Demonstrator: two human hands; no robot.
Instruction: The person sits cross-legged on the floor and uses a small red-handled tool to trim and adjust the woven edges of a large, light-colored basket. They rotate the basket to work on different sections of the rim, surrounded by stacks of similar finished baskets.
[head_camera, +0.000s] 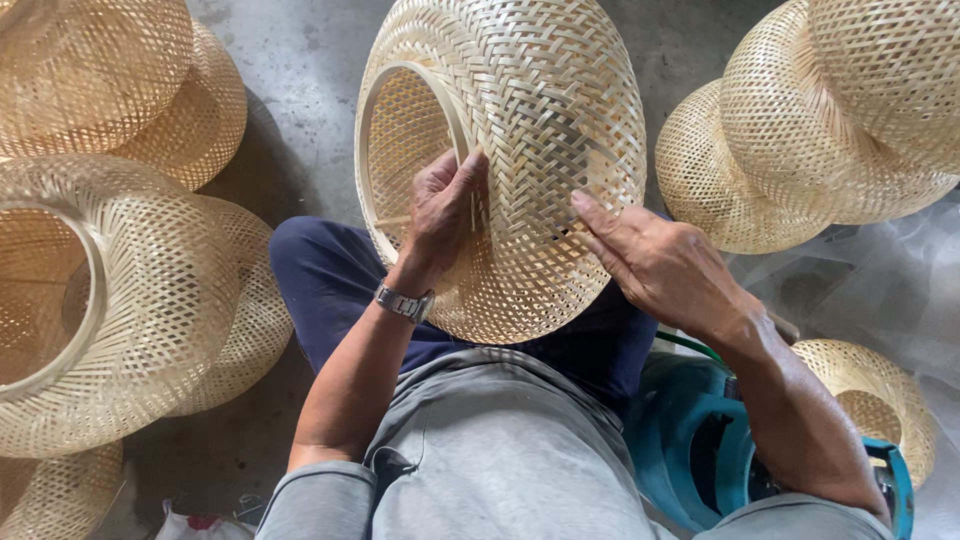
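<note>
While basket (520, 150) rests on lap, opening facing left, left hand (443, 215) grips its rim, right hand (655, 262) flat, open on its weave

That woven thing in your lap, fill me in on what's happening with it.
A seated person holds a woven bamboo shade on their lap. The left hand grips its round rim, fingers hooked over the hoop, a wristwatch on that wrist. The right hand presses flat on the weave. More woven shades lie around on the concrete floor.
</note>
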